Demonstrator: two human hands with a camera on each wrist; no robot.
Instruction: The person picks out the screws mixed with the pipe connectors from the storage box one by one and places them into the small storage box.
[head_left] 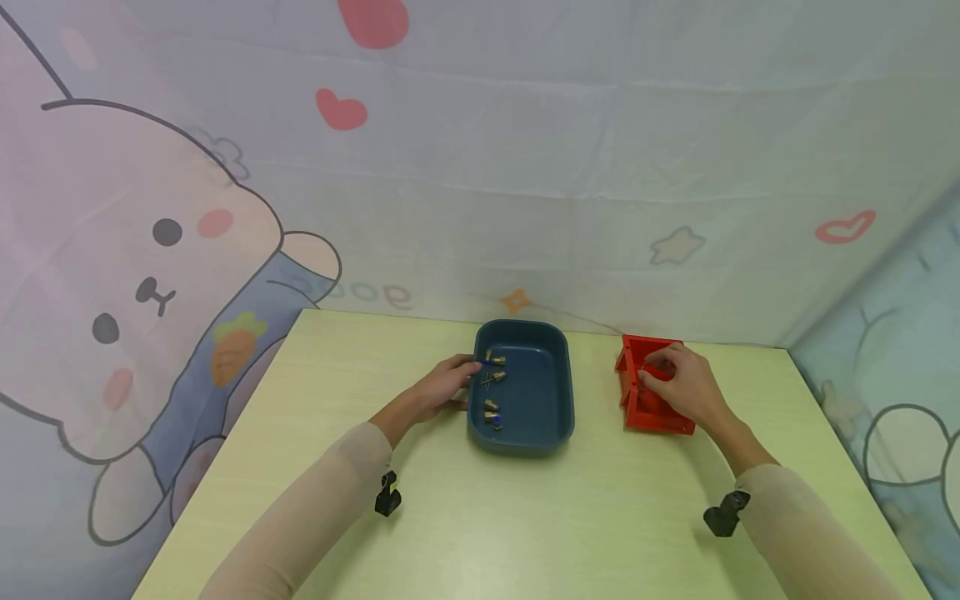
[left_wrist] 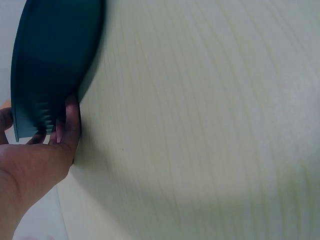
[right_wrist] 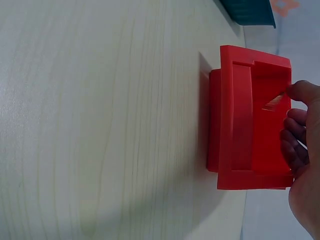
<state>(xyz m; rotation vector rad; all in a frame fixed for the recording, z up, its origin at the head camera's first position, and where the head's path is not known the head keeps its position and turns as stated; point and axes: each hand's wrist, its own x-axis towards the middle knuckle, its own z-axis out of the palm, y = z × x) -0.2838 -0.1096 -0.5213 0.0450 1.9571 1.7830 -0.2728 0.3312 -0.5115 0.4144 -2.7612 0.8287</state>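
Resting against the blue tray [head_left: 561, 392], the left hand [head_left: 442, 388] lies relaxed; the right hand [head_left: 686, 385] curls inside the red box [head_left: 634, 408].

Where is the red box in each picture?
Head view: the red box sits right of centre on the table, under the right hand.
Left wrist view: not in it.
Right wrist view: it fills the right side, fingers reaching inside.
Shared landmark: the blue tray, seen top right in the right wrist view.
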